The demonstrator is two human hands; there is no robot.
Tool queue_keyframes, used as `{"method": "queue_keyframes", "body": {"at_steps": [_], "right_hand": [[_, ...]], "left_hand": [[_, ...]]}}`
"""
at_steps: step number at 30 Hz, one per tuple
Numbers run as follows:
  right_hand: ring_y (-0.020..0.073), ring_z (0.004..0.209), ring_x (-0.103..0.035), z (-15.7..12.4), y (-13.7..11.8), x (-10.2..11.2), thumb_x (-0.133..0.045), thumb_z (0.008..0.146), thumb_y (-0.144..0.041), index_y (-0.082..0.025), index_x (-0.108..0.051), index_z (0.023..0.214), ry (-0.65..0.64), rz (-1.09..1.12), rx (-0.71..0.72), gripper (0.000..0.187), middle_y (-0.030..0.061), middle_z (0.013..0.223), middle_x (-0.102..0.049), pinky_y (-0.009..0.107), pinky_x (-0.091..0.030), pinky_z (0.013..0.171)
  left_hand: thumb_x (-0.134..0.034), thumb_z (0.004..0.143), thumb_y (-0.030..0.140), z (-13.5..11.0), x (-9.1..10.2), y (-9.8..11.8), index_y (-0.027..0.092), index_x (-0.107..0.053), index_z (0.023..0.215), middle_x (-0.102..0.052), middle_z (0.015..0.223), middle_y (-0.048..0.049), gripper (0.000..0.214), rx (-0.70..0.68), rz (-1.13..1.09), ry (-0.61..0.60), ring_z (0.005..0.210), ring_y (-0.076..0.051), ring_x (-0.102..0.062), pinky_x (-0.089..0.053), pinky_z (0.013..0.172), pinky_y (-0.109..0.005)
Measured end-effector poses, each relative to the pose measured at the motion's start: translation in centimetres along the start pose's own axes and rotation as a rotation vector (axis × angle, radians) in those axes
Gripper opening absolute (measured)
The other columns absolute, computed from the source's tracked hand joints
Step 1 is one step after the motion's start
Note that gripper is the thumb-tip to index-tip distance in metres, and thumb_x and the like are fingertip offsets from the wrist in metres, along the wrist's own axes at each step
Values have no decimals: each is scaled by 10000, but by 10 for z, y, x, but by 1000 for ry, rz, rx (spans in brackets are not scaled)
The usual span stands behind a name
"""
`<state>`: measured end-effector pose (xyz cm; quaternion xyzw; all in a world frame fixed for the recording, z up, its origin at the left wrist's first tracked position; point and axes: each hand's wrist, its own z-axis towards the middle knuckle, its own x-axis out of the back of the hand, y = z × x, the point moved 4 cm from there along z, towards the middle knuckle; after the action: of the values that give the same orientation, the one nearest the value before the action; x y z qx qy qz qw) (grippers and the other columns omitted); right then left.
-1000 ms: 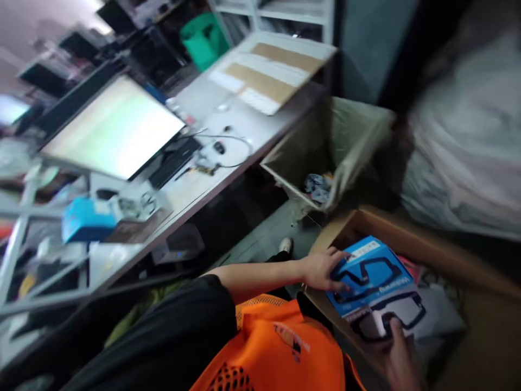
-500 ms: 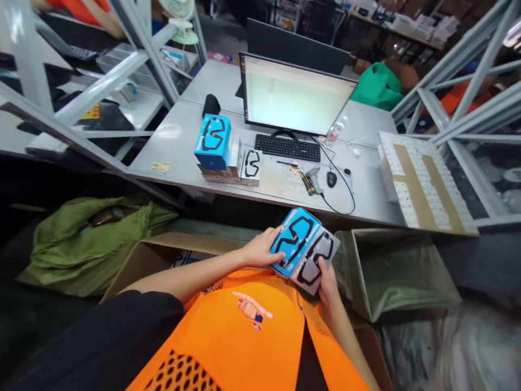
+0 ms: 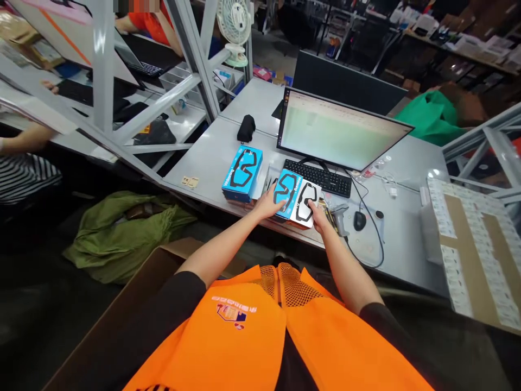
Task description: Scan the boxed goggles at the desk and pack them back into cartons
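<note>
Two boxes side by side are between my hands at the desk's front edge: a blue box (image 3: 286, 194) and a white box (image 3: 306, 204), both printed with a black goggle-like outline. My left hand (image 3: 267, 205) grips the blue one from its left, thumb on the top face. On the right, my right hand (image 3: 321, 216) presses the white one, thumb over its printed face. Just left of them, another blue box (image 3: 243, 172) rests on the desk, with part of a whitish box behind my left hand. Whether the held boxes touch the desk I cannot tell.
Behind the boxes stand a keyboard (image 3: 337, 183) and a monitor (image 3: 345, 130). A scanner (image 3: 338, 217), a mouse (image 3: 360, 221) and a looping cable lie to the right. A black pouch (image 3: 246, 129) sits at the back left. Metal frame bars (image 3: 195, 60) flank the desk; a co-worker's arm shows at left.
Both hands have carried the blue and white boxes forward from near my body to the desk's front edge. The view has shifted, so the desk appears lower and further right.
</note>
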<state>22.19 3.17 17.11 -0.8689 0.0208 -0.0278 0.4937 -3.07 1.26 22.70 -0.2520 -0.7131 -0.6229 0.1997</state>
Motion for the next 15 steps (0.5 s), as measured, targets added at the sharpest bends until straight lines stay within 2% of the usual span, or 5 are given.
{"method": "queue_keyframes", "body": {"at_steps": [4,6,8,10,15], "right_hand": [[246,1106,-792,55,-6,-18,-699,975,-438,-199,-682,1211,-86,-49,-48,336,118,1196,-822,404,-667,968],[237,1140,-779,69,-3,-28,-688,982,-443,-189,-676,1232,-128,-66,-50,356,125,1257,-809,390,-645,1002],[227,1176,-763,76,0,-38,-681,982,-441,-189,-663,1281,-157,-76,-33,391,126,1343,-782,373,-621,1040],[225,1203,-750,79,1,-45,-680,976,-443,-193,-645,1331,-175,-84,-11,436,125,1401,-759,359,-606,1058],[286,1175,-749,77,-1,-39,-758,899,-547,-208,-631,1420,-211,-130,43,635,123,1291,-794,401,-625,1007]], "left_hand": [[-681,961,385,33,-14,-1,104,-339,1707,-515,1616,-316,867,135,185,8,1439,-461,-606,-490,1198,-574],[-650,968,359,37,-19,5,47,-377,1676,-412,1679,-364,820,154,316,81,1526,-509,-501,-435,1236,-618],[-642,947,287,39,-25,16,49,-452,1631,-316,1761,-325,749,78,434,150,1652,-495,-304,-307,1326,-621],[-633,925,223,41,-32,25,60,-494,1609,-304,1792,-270,716,6,495,132,1701,-443,-206,-195,1383,-586],[-608,954,247,41,-36,27,73,-534,1582,-405,1746,-260,655,2,414,112,1671,-432,-306,-214,1386,-603]]}}
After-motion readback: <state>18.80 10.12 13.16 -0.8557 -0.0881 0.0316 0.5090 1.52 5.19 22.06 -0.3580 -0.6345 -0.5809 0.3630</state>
